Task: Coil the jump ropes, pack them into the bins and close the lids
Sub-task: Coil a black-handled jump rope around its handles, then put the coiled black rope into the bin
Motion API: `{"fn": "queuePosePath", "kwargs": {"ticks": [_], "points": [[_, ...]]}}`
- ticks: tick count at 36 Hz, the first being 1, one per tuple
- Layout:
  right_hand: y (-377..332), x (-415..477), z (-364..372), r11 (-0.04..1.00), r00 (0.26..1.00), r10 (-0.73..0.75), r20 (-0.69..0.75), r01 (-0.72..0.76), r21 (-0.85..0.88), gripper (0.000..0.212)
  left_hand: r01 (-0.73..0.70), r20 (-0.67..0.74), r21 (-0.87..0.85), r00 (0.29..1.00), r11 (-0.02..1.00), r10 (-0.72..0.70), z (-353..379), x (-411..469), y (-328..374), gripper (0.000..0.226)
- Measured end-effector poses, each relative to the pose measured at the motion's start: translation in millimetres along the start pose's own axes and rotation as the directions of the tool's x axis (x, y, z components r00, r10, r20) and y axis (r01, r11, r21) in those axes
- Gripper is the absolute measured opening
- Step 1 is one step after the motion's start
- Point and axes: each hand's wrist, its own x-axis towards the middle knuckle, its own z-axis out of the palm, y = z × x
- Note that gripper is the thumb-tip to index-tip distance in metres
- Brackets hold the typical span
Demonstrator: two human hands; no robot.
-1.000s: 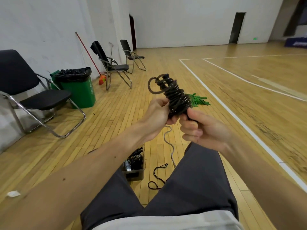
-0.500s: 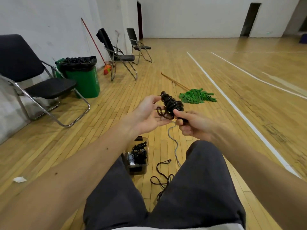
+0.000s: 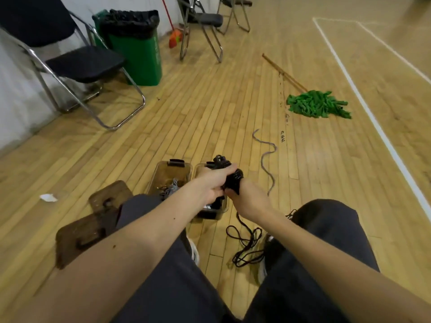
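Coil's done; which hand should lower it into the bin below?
Left, probably. The left hand wraps the coiled black rope from above, directly over the open bin; the right hand holds only its lower end, beside the bin.

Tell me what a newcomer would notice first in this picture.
At centre, the left hand and right hand grip a coiled black jump rope over two open brown translucent plastic bins. A bright green string mop lies on the wooden floor at upper right.
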Motion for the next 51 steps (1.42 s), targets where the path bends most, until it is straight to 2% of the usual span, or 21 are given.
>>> {"fn": "queuePosePath", "kwargs": {"ticks": [3, 6, 8, 10, 13, 17, 21, 26, 29, 32, 35, 38, 43, 45, 47, 51], "points": [[7, 23, 22, 0.998, 0.989, 0.048, 0.143, -0.054, 0.036, 0.028, 0.073, -0.023, 0.025, 0.997, 0.997, -0.073, -19, 37, -12, 0.051], [16, 45, 39, 0.981, 0.949, 0.131, 0.288, -0.167, 0.104, 0.046, 0.123, -0.017, 0.132, 0.992, 0.984, -0.122, -37, 66, -28, 0.043], [24, 58, 48, 0.973, 0.909, 0.189, 0.372, -0.224, 0.054, 0.057, 0.154, -0.012, 0.201, 0.988, 0.968, -0.154, -46, 86, -42, 0.040], [34, 71, 61, 0.966, 0.883, 0.239, 0.404, -0.260, -0.003, 0.059, 0.202, -0.020, 0.230, 0.979, 0.952, -0.203, -52, 105, -58, 0.039], [52, 87, 89, 0.955, 0.880, 0.264, 0.395, -0.296, 0.019, 0.041, 0.285, -0.050, 0.235, 0.958, 0.929, -0.281, -58, 130, -82, 0.034], [64, 111, 122, 0.942, 0.869, 0.259, 0.422, -0.324, 0.089, 0.045, 0.362, -0.102, 0.277, 0.932, 0.890, -0.348, -67, 169, -100, 0.042], [64, 148, 157, 0.924, 0.848, 0.243, 0.472, -0.350, 0.154, 0.039, 0.384, -0.145, 0.330, 0.923, 0.862, -0.355, -91, 215, -93, 0.024], [36, 226, 205, 0.889, 0.844, 0.180, 0.505, -0.359, 0.285, 0.047, 0.369, -0.260, 0.393, 0.923, 0.842, -0.283, -153, 287, -54, 0.022], [15, 272, 231, 0.850, 0.826, 0.137, 0.547, -0.382, 0.363, 0.041, 0.318, -0.311, 0.421, 0.930, 0.849, -0.194, -188, 323, -33, 0.014], [0, 317, 263, 0.814, 0.797, 0.132, 0.589, -0.427, 0.395, 0.036, 0.226, -0.342, 0.493, 0.938, 0.840, -0.051, -218, 362, -22, 0.030], [-3, 356, 289, 0.824, 0.791, 0.120, 0.600, -0.417, 0.383, 0.058, 0.152, -0.381, 0.545, 0.921, 0.824, 0.083, -237, 402, -24, 0.044], [1, 383, 307, 0.851, 0.742, 0.107, 0.662, -0.412, 0.325, 0.068, 0.162, -0.405, 0.601, 0.906, 0.783, 0.124, -246, 439, -40, 0.038], [10, 413, 346, 0.916, 0.684, 0.139, 0.716, -0.363, 0.168, 0.061, 0.216, -0.457, 0.661, 0.875, 0.718, 0.158, -252, 473, -80, 0.035], [10, 418, 351, 0.938, 0.675, 0.138, 0.725, -0.323, 0.122, 0.054, 0.215, -0.432, 0.729, 0.881, 0.650, 0.193, -255, 475, -90, 0.032], [10, 421, 354, 0.949, 0.672, 0.130, 0.729, -0.297, 0.105, 0.048, 0.208, -0.413, 0.755, 0.887, 0.622, 0.205, -259, 473, -95, 0.032], [12, 421, 357, 0.961, 0.671, 0.113, 0.733, -0.262, 0.092, 0.050, 0.181, -0.338, 0.847, 0.909, 0.500, 0.244, -260, 474, -98, 0.026]]}}
